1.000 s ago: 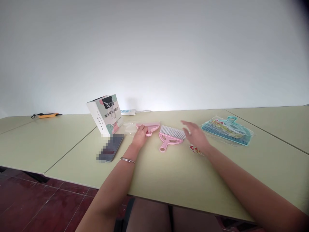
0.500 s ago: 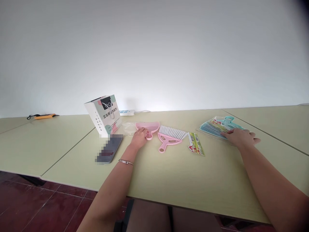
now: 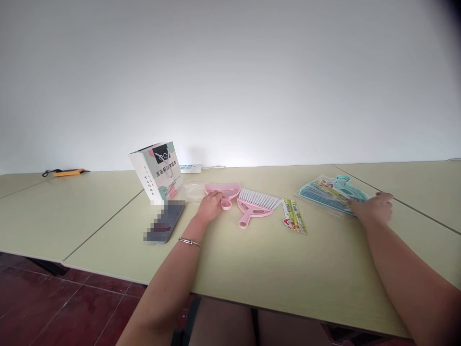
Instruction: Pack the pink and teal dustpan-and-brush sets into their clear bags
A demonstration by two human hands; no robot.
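Observation:
My left hand (image 3: 211, 206) rests on a small pink dustpan (image 3: 230, 189), its fingers curled over the part beside the handle. Just right of it lies a pink hand brush (image 3: 255, 208) with white bristles, handle toward me. A printed card label (image 3: 294, 217) lies flat past the bristle tips. Farther right, a teal dustpan-and-brush set (image 3: 333, 192) sits in a clear plastic wrapper with a printed card inside. My right hand (image 3: 376, 207) is at this set's near right edge, thumb side touching or nearly touching the wrapper, the other fingers apart and off it.
A white paper bag (image 3: 158, 173) stands tilted on the left, with a phone (image 3: 167, 223) before it. Clear plastic wrap (image 3: 192, 191) lies between bag and dustpan. A power strip (image 3: 190, 168) and an orange object with a black cord (image 3: 68, 172) lie near the wall (image 3: 230, 86).
My right hand has slid right toward the edge of the teal set, uncovering more of its card. My left hand stays on the pink dustpan. The view has shifted slightly.

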